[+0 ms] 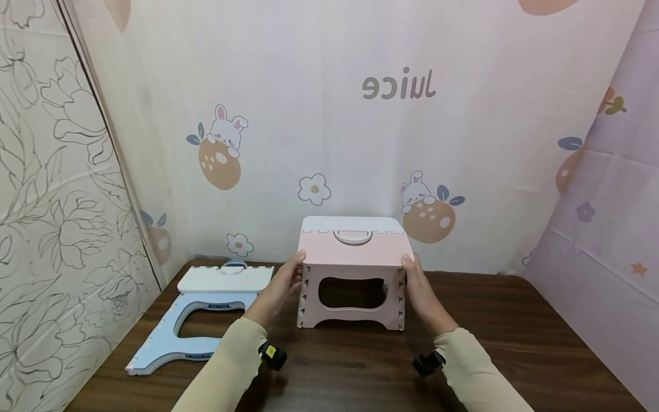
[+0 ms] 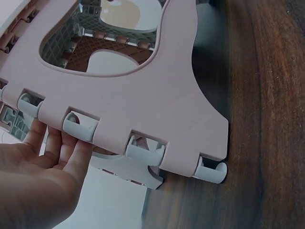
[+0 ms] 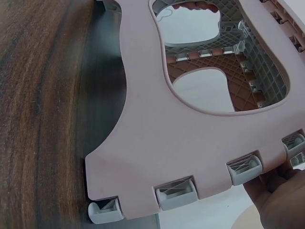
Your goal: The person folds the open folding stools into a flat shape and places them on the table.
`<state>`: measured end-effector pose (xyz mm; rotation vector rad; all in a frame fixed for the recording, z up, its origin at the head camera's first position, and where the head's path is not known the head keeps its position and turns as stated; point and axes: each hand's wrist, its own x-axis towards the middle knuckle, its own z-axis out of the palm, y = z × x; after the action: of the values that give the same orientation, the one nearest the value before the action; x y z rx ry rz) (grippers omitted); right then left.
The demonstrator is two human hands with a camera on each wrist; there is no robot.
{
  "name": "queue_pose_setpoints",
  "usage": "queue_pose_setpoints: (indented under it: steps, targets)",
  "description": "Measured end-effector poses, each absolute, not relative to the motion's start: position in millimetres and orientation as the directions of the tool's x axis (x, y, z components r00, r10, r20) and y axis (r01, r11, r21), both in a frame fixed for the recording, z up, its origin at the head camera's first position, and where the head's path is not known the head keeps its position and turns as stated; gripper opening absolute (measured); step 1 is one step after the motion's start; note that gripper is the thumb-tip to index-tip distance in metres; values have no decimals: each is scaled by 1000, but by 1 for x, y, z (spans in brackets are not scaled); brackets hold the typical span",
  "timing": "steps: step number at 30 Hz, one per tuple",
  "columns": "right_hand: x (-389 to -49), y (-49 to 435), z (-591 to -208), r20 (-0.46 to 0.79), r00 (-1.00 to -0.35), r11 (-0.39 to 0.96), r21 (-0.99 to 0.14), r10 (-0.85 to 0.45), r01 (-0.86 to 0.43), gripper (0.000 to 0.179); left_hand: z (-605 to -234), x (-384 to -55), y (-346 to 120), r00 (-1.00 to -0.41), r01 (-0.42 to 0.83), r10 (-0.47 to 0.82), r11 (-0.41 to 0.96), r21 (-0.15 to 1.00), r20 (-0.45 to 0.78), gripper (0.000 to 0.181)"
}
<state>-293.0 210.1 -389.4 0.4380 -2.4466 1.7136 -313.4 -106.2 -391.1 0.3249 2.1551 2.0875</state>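
A pink and white folding stool (image 1: 355, 254) stands unfolded and upright on the table, with a white carry handle (image 1: 353, 240) set in its seat. My left hand (image 1: 278, 290) grips its left side, thumb at the seat's edge. On the opposite side, my right hand (image 1: 425, 294) holds it the same way. In the left wrist view, the left fingers (image 2: 42, 143) bend against the hinged side edge of the pink leg panel (image 2: 143, 105). The right wrist view has the right hand (image 3: 286, 200) partly out of frame, behind the pink panel's hinged edge (image 3: 209, 186).
To the left lies a light blue and white folding stool (image 1: 206, 345), folded flat, its handle toward the back. The dark wooden table (image 1: 355, 372) meets a printed curtain (image 1: 329, 131) behind and a flower-patterned cloth (image 1: 67, 229) at left. Each wrist wears a small black camera (image 1: 273, 356).
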Motion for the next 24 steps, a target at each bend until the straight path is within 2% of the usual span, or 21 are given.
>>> queue_pose_setpoints:
  steps: [8,16,20,24]
  targets:
    - [-296,216,-390,268,-942,331,-887,-202,-323,70,-390,-307,-108,-974,128,196,82,988,110,81]
    - [-295,227,-396,225,-953,488,-821,-202,-297,71,-388,-304,-109,-978,141,172,144,980,115,82]
    - [-294,232,-410,167,-966,586,-769,-199,-253,61,-387,-302,-110,-975,163,181,209,964,126,82]
    - [-294,236,-417,137,-972,608,-761,-191,-227,48,-388,-300,-115,-970,172,211,256,951,119,81]
